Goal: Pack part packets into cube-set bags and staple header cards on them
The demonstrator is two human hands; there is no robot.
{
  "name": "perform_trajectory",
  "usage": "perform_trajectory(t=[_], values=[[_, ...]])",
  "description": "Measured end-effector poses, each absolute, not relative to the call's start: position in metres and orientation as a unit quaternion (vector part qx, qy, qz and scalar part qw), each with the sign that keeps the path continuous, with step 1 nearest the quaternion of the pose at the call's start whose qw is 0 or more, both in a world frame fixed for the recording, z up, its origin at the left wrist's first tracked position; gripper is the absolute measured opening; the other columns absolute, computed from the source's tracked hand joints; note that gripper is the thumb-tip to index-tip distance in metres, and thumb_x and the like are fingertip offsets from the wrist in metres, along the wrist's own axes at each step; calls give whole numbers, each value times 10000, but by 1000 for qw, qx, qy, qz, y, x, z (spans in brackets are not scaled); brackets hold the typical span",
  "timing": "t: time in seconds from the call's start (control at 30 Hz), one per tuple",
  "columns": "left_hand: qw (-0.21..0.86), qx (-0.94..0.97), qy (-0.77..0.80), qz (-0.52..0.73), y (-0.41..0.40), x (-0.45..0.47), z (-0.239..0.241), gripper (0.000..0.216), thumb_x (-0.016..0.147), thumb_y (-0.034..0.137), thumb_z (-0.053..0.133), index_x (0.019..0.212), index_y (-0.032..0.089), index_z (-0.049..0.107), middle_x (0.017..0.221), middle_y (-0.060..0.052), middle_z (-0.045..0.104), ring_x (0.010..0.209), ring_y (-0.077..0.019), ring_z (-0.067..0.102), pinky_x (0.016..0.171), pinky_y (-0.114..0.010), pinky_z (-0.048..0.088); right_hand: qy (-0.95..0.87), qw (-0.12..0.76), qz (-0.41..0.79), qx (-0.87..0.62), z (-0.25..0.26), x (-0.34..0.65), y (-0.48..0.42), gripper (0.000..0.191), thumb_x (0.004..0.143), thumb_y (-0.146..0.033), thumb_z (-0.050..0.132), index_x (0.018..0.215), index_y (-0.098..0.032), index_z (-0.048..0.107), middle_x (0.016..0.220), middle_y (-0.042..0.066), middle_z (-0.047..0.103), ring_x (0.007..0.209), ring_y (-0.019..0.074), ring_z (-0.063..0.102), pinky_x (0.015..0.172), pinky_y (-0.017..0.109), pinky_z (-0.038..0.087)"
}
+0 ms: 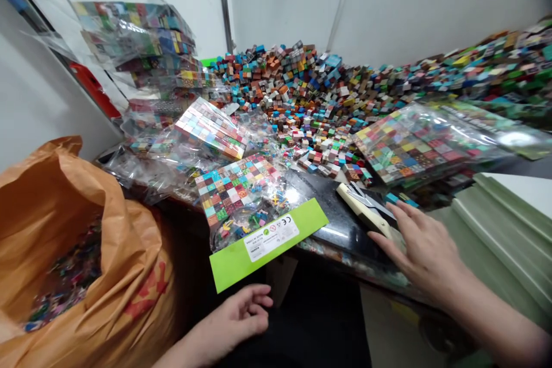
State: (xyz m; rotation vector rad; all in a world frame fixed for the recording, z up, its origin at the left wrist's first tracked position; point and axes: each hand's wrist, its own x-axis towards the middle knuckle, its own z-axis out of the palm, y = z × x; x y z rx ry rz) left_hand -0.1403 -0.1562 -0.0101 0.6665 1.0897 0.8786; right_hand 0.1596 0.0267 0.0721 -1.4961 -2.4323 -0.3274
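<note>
A clear bag of printed coloured cubes and small figures lies at the table's front edge. Its bright green header card has a white label and hangs over the edge. My left hand is just below that card, fingers loosely curled and apart from the thumb, with nothing in it. To the right, a cream stapler with metal parts rests on the black tabletop. My right hand is over its near end, thumb and fingers spread on either side; whether they touch it I cannot tell.
Loose coloured cubes are heaped along the wall. Bagged cube packs are stacked at left, another pack lies at right. An orange sack of small figures stands front left. A pale green ridged sheet is beside my right arm.
</note>
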Motion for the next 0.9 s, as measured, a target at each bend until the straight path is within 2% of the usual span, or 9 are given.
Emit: perform_trajectory(t=[0.1,0.23,0.33,0.43,0.5,0.57,0.77,0.9], values=[[705,291,487,425,-131,-109,0,500,673,329,695,1116,174,521,1011,-103,568,831,-173,560,699,-270,423,-834,127,-93,-528,73,141,35,551,819,-497,397,1169,-76,468,1182,220,467,1073,350,431,859,482,371],[684,211,457,528,-106,-76,10,462,743,390,617,1103,129,492,1033,-141,549,849,-183,569,709,-277,428,-849,137,75,-505,82,90,38,426,836,-403,401,1030,-66,574,1036,184,552,1013,279,470,890,396,340],[669,151,431,586,-98,-65,12,425,748,409,607,1042,114,525,1021,-145,557,840,-180,571,714,-279,438,-830,114,170,-519,80,60,49,372,797,-446,434,802,-130,632,846,122,603,860,249,532,780,351,387],[663,110,427,605,-94,-60,12,389,756,414,597,973,94,558,989,-142,576,829,-166,576,713,-256,445,-809,105,223,-533,69,48,63,364,735,-500,486,650,-159,580,675,66,600,652,193,545,576,279,400],[661,98,422,613,-93,-57,12,375,759,410,596,948,87,567,985,-138,582,812,-157,583,701,-246,449,-790,101,265,-543,62,46,69,341,704,-502,514,651,-166,537,612,37,580,554,157,518,475,244,366],[657,103,405,627,-91,-54,13,365,755,399,604,943,87,578,1001,-133,583,798,-153,591,681,-239,452,-779,97,300,-542,58,47,70,317,697,-494,522,677,-178,496,591,9,558,517,130,493,437,221,347],[670,118,318,661,-86,-49,18,390,731,385,635,993,98,604,1084,-141,567,850,-177,605,703,-238,461,-706,143,458,-521,62,44,61,318,653,-463,595,685,-204,413,562,-40,506,497,96,448,442,198,325],[634,88,314,701,-83,-47,22,432,722,363,652,1053,96,577,1039,-140,590,854,-187,611,737,-257,470,-683,158,487,-521,68,42,57,365,586,-480,655,658,-198,434,528,-38,494,465,99,430,426,213,308]])
